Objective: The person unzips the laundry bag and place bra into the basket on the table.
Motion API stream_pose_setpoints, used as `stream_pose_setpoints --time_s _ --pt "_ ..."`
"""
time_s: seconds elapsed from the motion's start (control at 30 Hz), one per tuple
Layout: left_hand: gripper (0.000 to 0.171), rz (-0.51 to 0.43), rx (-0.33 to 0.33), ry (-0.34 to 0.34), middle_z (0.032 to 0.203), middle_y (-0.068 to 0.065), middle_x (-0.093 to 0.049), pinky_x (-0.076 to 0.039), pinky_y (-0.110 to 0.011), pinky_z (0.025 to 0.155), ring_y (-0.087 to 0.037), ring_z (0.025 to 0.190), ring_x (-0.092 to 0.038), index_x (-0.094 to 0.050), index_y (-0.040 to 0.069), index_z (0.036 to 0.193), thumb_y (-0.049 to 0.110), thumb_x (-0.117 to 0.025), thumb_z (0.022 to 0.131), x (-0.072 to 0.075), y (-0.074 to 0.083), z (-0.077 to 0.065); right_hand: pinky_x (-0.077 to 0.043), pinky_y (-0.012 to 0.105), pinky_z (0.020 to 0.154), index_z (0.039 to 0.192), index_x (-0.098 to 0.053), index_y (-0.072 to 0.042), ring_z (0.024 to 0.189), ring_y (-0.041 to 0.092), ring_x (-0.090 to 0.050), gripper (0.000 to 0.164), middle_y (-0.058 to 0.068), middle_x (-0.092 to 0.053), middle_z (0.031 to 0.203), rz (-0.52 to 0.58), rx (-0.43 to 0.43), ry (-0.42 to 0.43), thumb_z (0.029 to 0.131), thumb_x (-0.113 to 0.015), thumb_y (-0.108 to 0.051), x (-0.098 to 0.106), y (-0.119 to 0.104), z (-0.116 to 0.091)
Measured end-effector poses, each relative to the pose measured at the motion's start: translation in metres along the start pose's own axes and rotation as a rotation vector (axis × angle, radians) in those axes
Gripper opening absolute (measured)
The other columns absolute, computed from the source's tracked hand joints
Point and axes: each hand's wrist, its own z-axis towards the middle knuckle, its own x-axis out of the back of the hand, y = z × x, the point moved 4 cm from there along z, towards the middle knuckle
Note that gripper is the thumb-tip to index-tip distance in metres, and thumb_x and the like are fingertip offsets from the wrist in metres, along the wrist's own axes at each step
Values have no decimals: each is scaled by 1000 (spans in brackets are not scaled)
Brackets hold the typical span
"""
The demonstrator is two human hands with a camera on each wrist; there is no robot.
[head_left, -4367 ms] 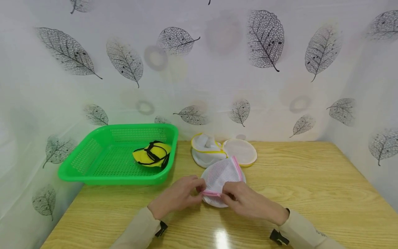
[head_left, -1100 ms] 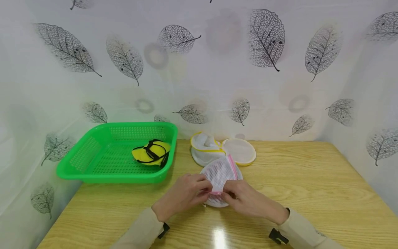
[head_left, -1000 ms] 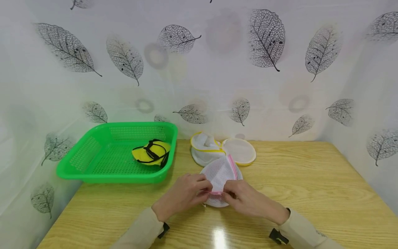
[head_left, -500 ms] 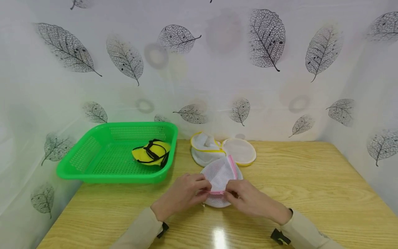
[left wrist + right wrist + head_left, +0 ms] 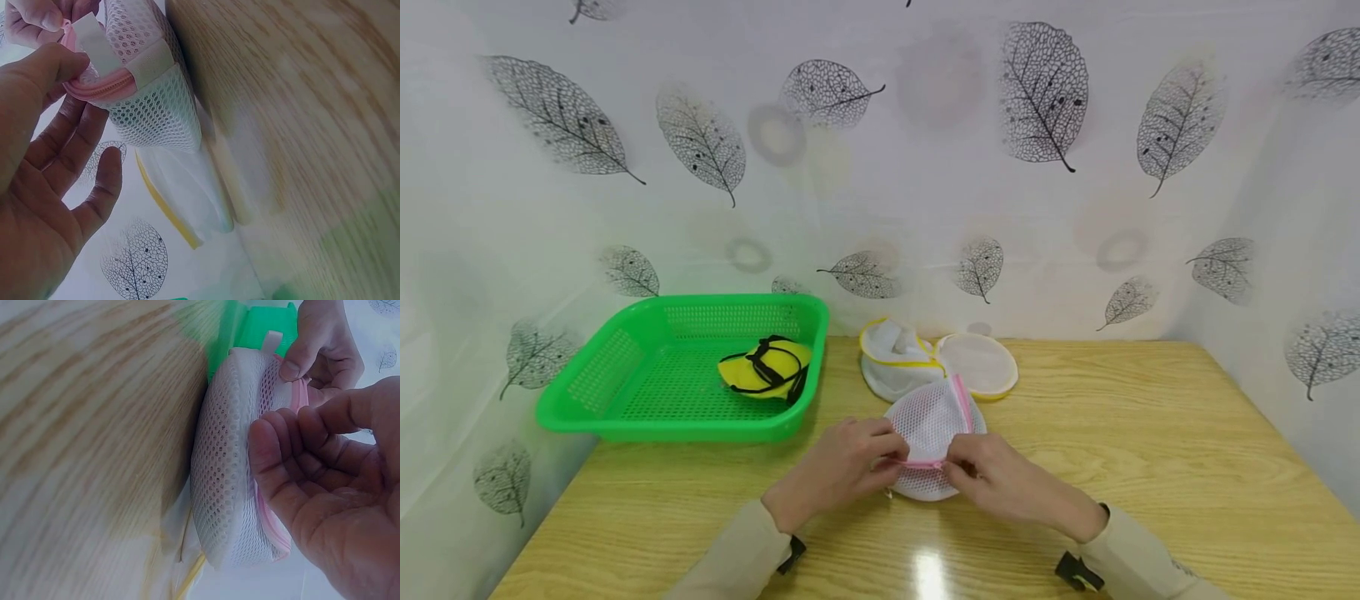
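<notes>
A white mesh laundry bag (image 5: pixel 925 417) with a pink zip (image 5: pixel 921 464) rests on the table in front of me. My left hand (image 5: pixel 850 458) pinches the zip edge at its left, with the thumb on top in the left wrist view, where a pale label (image 5: pixel 97 44) also shows. At the zip's other side, my right hand (image 5: pixel 1007 479) pinches a pink zip pull, seen between its fingertips in the left wrist view. The right wrist view shows the bag's rounded mesh side (image 5: pixel 219 456). What the bag holds cannot be made out.
Behind it lies an unzipped white bag with yellow trim (image 5: pixel 895 375), its round lid (image 5: pixel 979 365) flipped to the right. A green plastic basket (image 5: pixel 700 432) stands at left, with a yellow item with black straps (image 5: pixel 775 371) inside. A leaf-patterned curtain (image 5: pixel 925 192) backs the table (image 5: pixel 1150 450).
Since about four seconds ago my left hand has shifted slightly right along the zip. Over the last second my right hand has edged right, and more zip shows between the hands.
</notes>
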Motion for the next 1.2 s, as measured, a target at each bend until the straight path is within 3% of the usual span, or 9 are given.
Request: stream_pose_setpoints --time_s 0.5,0.77,1.2 --pt "2 -12 24 -27 91 11 -67 -44 -18 69 -3 76 -57 -72 22 96 22 -73 94 1 -1 0 -39 14 54 76 -57 -19 64 -9 -39 24 -15 -46 68 -13 -38 -8 91 -64 -2 2 1 -2" --pt "7 -9 27 -25 93 11 -68 -47 -19 71 -3 79 -58 -72 23 96 20 -76 92 2 -1 0 -37 13 53 74 -56 -19 64 -9 -37 26 -15 -44 67 -32 0 15 90 -64 0 4 -1 -2" --pt "6 -38 33 -32 93 9 -67 -48 -19 71 -5 78 -60 -72 21 96 20 -75 92 2 -3 -1 -36 13 53 74 -55 -19 63 -9 -36 27 -15 -44 67 -24 -9 23 91 -64 -1 6 0 -3"
